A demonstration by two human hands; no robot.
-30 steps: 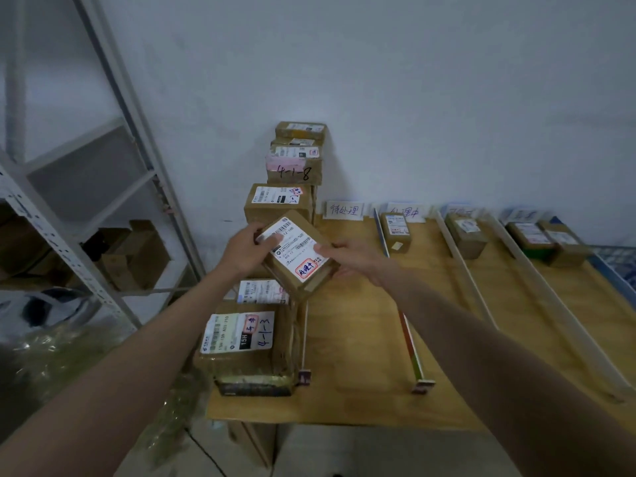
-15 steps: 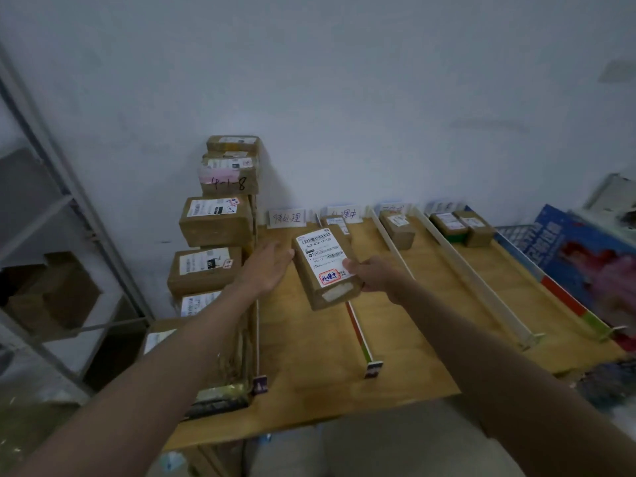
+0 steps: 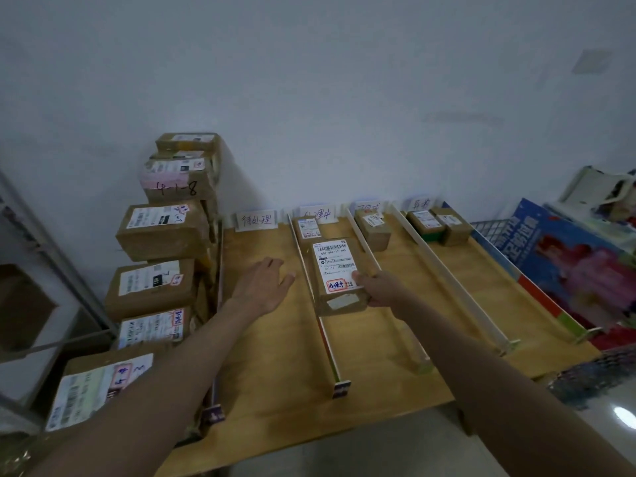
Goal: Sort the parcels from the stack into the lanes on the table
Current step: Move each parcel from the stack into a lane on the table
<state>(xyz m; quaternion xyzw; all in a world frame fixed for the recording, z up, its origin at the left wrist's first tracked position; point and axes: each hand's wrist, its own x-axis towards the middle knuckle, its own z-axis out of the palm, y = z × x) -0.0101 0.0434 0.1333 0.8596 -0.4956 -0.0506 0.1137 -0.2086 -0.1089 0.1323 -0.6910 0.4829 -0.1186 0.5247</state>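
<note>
Overhead, a person's right hand (image 3: 380, 289) grips the near right edge of a brown cardboard parcel with a white shipping label and a red-bordered sticker (image 3: 339, 275), holding it over the second lane from the left of a pale wooden bench (image 3: 275, 390); whether its base touches the wood cannot be told. The left hand (image 3: 263, 284) hovers palm-down over the first lane, fingers spread and relaxed, holding nothing.

Four lanes run across the bench, parted by long white divider strips (image 3: 444, 270), and four handwritten paper lane signs (image 3: 256, 220) stand at their far ends against the white wall (image 3: 344, 98).

Four small brown parcels already lie at the far ends of the lanes: one (image 3: 308, 228) in the second lane, just beyond the held parcel; one (image 3: 373, 227) in the third; and two side by side in the fourth, the left one (image 3: 425, 223) with a green base, the right one (image 3: 451, 225) touching it. The first lane holds no parcel.

At the bench's left edge rises a stack of taped brown cardboard boxes with white labels (image 3: 161, 232); at least seven can be counted, the upper ones marked in handwriting.

Along the right edge leans a blue printed board with a pink figure (image 3: 568, 263).
</note>
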